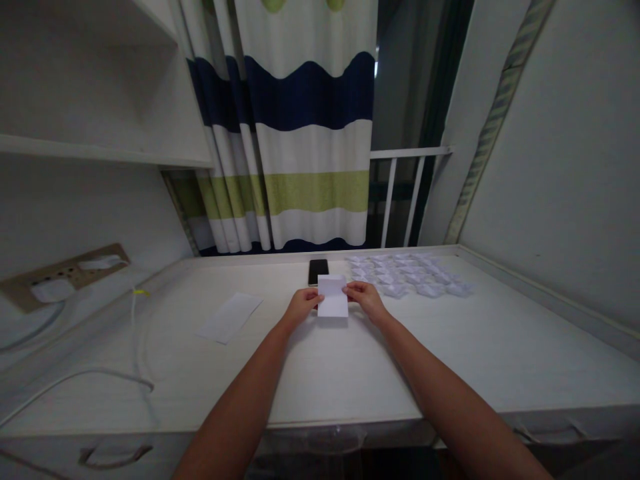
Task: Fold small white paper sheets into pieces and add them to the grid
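White paper (333, 300) is pinched by its side edges between the left hand (302, 305) and right hand (369, 300), over the table (345, 380). Just beyond it lies a phone (318, 269); another sheet (230, 319) rests leftward.

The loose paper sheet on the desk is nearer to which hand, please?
Left: the left hand is to the right of the loose paper sheet; the right hand is farther right, beyond the held paper.
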Demonstrator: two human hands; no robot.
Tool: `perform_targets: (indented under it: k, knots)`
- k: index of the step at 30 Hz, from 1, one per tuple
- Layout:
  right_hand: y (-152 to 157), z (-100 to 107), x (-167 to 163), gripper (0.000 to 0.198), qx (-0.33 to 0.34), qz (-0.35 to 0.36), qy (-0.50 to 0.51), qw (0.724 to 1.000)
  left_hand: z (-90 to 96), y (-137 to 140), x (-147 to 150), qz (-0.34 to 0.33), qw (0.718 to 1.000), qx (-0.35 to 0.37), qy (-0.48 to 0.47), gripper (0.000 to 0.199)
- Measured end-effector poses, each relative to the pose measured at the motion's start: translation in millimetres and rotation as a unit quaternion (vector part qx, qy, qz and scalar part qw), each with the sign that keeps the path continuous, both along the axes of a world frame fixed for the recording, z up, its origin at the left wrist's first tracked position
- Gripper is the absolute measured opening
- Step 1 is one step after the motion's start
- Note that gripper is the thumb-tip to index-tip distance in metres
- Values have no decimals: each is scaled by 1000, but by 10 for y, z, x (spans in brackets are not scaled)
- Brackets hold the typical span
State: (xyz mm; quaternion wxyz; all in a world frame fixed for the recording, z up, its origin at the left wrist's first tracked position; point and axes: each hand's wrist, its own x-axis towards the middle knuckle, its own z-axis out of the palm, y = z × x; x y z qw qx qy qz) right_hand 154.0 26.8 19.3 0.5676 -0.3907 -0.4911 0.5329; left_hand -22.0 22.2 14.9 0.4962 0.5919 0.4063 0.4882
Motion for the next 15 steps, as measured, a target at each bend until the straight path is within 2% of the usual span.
perform_targets:
  k: [15]
  knots:
    - [-20,25,15,27,27,-11,-13,999,24,-40,14,-9,1000,-10,16,26]
